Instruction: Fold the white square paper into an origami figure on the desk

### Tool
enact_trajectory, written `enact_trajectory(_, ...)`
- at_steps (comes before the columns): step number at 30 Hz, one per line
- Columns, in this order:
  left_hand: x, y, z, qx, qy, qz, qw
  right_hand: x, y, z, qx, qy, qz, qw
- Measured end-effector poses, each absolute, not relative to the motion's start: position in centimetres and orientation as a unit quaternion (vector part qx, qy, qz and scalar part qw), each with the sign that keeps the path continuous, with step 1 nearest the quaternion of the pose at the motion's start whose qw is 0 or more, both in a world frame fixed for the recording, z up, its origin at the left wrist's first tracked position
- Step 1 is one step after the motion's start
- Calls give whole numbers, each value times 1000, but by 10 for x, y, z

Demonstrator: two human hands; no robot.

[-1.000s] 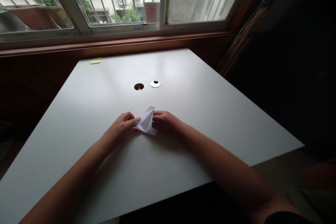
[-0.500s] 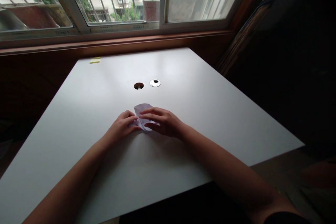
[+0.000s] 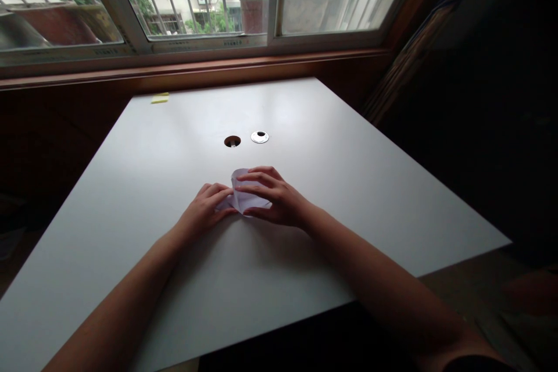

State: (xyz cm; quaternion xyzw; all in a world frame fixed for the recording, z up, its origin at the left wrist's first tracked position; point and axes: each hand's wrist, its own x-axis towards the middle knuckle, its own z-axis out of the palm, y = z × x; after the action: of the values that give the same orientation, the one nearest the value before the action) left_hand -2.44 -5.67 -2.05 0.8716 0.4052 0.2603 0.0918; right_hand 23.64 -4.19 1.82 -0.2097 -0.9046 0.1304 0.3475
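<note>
A folded piece of pale, whitish-lilac paper (image 3: 253,202) is between my two hands, just above or on the white table (image 3: 357,186). My left hand (image 3: 211,204) pinches its left end, thumb below and fingers on top. Around the right part curves my right hand (image 3: 276,197), its fingers over the upper side and the thumb at the lower edge. The paper's upper flap stands up and bulges into a rounded shape. Its exact folds are partly covered by my fingers.
Beyond my hands the table has a round cable hole (image 3: 232,141), with its silver ring cover (image 3: 260,137) lying beside it. A yellow sticky note pad (image 3: 160,97) lies at the far left edge. Behind the table is a barred window (image 3: 209,0).
My right fingers have lifted and spread a little over the paper. The flap has swung to the right and now looks rounder. My left hand keeps its pinch.
</note>
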Motion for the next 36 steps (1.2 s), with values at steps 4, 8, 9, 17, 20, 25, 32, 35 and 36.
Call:
enact_trajectory(4, -28, -57, -20, 870, 407, 270, 74, 237, -38, 13, -198, -901, 153, 354)
enact_trajectory(8, -31, -56, -22, 864, 412, 284, 60, 237, -36, 8, -188, -900, 154, 363)
enact_trajectory(9, -31, -56, -22, 863, 413, 287, 58, 237, -36, 8, -185, -900, 151, 364)
enact_trajectory(17, -23, -71, -6, 861, 382, 292, 164, 236, -33, 1, -189, -905, 137, 357)
enact_trajectory(20, -20, -78, -4, 844, 377, 308, 224, 236, -33, 0, -189, -905, 132, 357)
enact_trajectory(25, -16, -79, -14, 810, 386, 359, 258, 233, -34, 1, -193, -906, 135, 353)
enact_trajectory(32, -15, -77, -14, 776, 429, 362, 287, 230, -36, 5, -179, -895, 146, 382)
enact_trajectory(35, -17, -76, -15, 750, 456, 355, 322, 230, -37, 6, -174, -884, 165, 401)
enact_trajectory(36, -18, -76, -16, 741, 463, 353, 335, 229, -38, 7, -175, -881, 175, 402)
